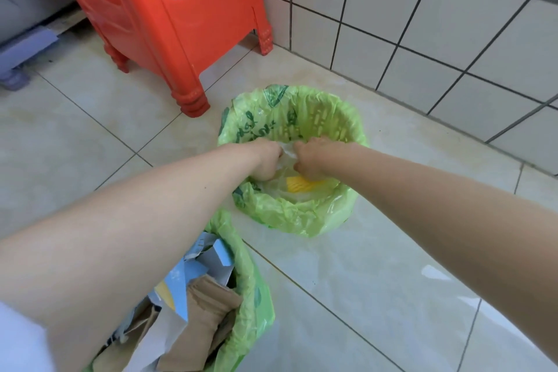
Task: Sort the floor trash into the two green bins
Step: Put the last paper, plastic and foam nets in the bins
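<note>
Two bins lined with green bags stand on the tiled floor. Over the far bin point(320, 220) both my hands reach in, my left hand point(267, 160) and my right hand point(312, 160) each gripping a crumpled piece of clear plastic point(287, 154) between them. Below the hands, inside that bin, lies clear plastic with a yellow patch point(299, 184). The near bin point(250, 281) under my left forearm is stuffed with torn cardboard point(208, 308) and blue-and-white paper pieces point(211, 254).
A red plastic stool point(169, 18) stands to the far left of the bins. A white tiled wall point(437, 24) runs behind and to the right. A grey appliance base point(24, 48) sits at the far left. Bare floor tiles point(377, 296) spread right of the near bin.
</note>
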`<state>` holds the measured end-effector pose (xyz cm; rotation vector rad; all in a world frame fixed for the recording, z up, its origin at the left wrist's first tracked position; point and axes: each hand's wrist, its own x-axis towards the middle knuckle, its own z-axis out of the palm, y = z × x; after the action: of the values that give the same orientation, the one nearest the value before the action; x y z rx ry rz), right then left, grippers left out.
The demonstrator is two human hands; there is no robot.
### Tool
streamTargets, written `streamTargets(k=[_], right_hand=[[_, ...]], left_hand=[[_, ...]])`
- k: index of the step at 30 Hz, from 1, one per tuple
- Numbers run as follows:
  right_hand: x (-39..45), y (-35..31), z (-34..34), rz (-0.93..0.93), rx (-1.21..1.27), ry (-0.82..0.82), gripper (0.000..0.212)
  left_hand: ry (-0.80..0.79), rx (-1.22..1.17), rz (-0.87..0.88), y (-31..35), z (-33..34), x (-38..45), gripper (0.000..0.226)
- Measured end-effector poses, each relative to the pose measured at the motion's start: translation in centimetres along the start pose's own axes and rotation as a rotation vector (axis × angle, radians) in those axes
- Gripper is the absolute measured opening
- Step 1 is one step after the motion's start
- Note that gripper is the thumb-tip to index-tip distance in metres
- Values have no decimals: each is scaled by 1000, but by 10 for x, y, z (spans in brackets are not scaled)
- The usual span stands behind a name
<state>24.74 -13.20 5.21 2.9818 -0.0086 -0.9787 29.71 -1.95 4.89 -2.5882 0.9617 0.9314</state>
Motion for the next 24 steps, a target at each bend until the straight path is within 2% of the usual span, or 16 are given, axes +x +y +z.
streamTargets(k=[5, 10, 14, 18, 24], right_hand=[[-15, -2, -13, 9, 87, 57, 55], [-56, -1, -30, -38, 166, 101, 49], [-96, -4, -53, -16, 223, 93, 59], [-141, -8, -90, 11, 304, 101, 51], [-223, -25, -158, -43, 448, 133, 47]], left_hand=[[8, -142, -79, 4, -7, -22, 31], [114, -324, -148, 13, -18, -66, 30], [187, -421, -137, 16, -40, -117, 40], [225, -580, -137, 16, -72, -178, 33], [298, -838, -306, 8, -117, -275, 26]])
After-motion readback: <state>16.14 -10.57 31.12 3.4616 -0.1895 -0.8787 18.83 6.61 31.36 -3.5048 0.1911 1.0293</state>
